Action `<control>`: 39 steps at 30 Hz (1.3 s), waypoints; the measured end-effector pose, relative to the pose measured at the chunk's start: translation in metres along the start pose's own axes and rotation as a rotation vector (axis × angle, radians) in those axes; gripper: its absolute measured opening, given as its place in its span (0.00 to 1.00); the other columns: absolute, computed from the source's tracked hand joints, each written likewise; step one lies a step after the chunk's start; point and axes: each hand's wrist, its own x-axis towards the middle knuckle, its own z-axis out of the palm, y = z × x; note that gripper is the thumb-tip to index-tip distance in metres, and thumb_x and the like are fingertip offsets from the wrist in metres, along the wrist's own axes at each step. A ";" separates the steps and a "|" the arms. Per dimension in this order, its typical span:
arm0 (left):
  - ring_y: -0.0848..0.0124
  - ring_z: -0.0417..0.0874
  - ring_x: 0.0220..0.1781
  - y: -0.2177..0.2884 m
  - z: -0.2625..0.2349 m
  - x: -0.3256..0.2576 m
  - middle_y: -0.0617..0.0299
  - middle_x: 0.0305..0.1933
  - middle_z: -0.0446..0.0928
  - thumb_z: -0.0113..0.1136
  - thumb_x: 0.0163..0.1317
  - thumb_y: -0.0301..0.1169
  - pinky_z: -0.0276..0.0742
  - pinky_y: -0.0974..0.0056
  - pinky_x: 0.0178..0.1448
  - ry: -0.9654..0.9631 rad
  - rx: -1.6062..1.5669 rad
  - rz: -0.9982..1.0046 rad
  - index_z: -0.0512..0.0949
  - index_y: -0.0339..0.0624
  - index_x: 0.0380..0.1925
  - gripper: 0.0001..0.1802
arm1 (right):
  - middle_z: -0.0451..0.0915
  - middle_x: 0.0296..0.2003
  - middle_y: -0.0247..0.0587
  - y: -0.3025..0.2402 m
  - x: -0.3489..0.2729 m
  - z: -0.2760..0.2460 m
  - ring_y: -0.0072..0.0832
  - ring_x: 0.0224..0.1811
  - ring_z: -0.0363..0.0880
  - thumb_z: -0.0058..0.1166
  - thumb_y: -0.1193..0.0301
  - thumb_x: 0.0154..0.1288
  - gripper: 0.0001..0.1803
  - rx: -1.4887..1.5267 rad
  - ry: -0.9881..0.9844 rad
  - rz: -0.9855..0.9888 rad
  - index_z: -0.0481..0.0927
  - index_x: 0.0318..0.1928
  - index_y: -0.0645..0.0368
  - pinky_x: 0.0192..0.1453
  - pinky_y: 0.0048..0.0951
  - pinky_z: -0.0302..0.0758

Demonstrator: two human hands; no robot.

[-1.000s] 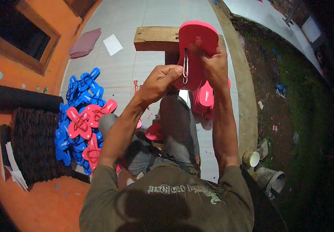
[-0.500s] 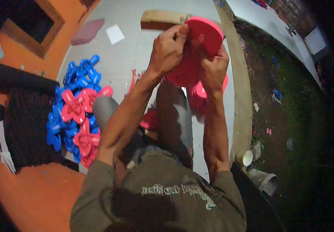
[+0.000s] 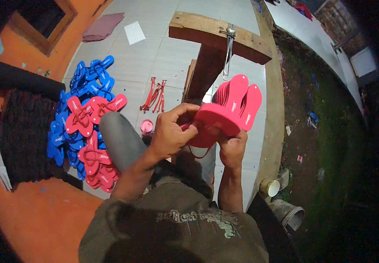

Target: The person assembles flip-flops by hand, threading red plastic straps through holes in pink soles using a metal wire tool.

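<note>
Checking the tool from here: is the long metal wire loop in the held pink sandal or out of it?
Out. The metal wire loop extends bare from the wooden beam, visibly apart from the held pink sandal.

"Where is the camera looking from?"

"It's riding on the person's head, the left of a pair, and facing down past the shirt (image 3: 172, 236) toward the left hand (image 3: 171, 133) and right hand (image 3: 233, 150)."

"How near is it sitting?"

"Close above the shirt; the floor (image 3: 161, 57) is lying farther off."

"How wide is it seeing?"

"Very wide: it's catching the orange wall (image 3: 40, 210) leftward and grass (image 3: 338, 153) rightward, and straight edges are bending near its rim."
</note>
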 end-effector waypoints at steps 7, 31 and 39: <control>0.68 0.79 0.36 -0.055 -0.027 -0.008 0.56 0.32 0.77 0.62 0.48 0.30 0.73 0.68 0.42 -0.042 -0.141 -0.178 0.74 0.35 0.36 0.15 | 0.77 0.33 0.38 0.030 -0.004 0.000 0.26 0.32 0.75 0.55 0.75 0.52 0.11 -0.145 0.143 -0.102 0.76 0.37 0.65 0.40 0.26 0.71; 0.55 0.64 0.58 -0.080 -0.027 -0.069 0.45 0.55 0.62 0.70 0.35 0.42 0.60 0.58 0.60 -0.001 0.377 0.004 0.46 0.36 0.62 0.57 | 0.74 0.38 0.41 0.120 0.003 0.005 0.28 0.44 0.72 0.47 0.68 0.62 0.12 0.934 0.141 0.123 0.70 0.43 0.62 0.49 0.30 0.70; 0.56 0.69 0.51 -0.068 -0.064 -0.043 0.46 0.48 0.66 0.71 0.34 0.43 0.64 0.58 0.55 -0.125 0.750 0.215 0.52 0.38 0.60 0.53 | 0.75 0.35 0.37 0.086 0.005 0.041 0.29 0.35 0.76 0.51 0.63 0.59 0.20 -0.045 -0.057 0.265 0.67 0.48 0.60 0.41 0.34 0.74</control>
